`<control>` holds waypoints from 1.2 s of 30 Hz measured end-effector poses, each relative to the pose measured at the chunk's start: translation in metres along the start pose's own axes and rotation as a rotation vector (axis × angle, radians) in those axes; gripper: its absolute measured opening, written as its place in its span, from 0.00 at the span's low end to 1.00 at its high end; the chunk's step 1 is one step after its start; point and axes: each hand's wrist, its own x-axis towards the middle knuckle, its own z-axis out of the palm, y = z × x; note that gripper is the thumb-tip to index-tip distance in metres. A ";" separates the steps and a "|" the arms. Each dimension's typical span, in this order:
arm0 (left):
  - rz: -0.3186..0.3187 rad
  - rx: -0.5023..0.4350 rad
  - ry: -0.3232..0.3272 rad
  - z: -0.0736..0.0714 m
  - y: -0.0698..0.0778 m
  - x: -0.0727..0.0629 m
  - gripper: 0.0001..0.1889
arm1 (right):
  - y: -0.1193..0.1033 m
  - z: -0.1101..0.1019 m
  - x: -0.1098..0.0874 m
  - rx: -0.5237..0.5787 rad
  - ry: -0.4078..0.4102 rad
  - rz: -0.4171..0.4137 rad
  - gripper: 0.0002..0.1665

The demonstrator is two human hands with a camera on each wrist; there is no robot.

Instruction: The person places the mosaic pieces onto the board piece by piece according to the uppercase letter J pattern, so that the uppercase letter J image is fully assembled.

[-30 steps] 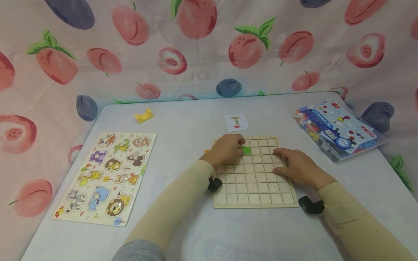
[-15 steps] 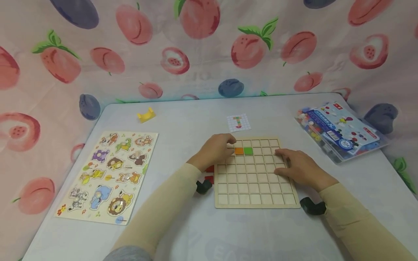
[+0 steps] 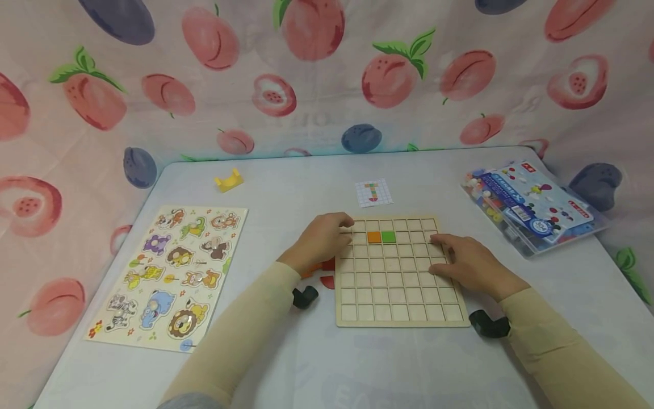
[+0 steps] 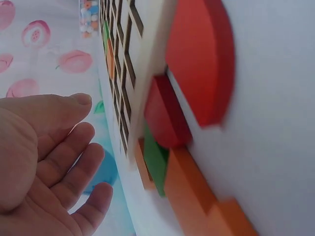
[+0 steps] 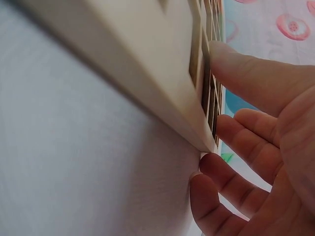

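Left hand [image 3: 319, 241] beside the pale wooden grid board's [image 3: 393, 284] upper-left corner, fingers loosely spread, nothing held. Right hand [image 3: 470, 264] rested on its right edge, thumb and forefinger wide apart. Square orange tile [image 3: 374, 237] and square green tile [image 3: 388, 237] sat adjacent, second row down. Loose red, green and orange blocks [image 4: 204, 64] lay along its left side. Clear plastic box [image 3: 536, 207]: blue-white label, red logo, barcode — print too small to read.

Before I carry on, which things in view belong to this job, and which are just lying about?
Likely part of the job:
wooden grid board
orange square and green square, set in it
loose red pieces, green piece and orange pieces beside it
pattern card

Likely just lying about:
animal puzzle
yellow piece
plastic box
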 end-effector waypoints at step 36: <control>-0.097 0.024 0.022 -0.008 -0.034 -0.006 0.17 | -0.001 -0.001 0.000 -0.005 -0.009 0.007 0.42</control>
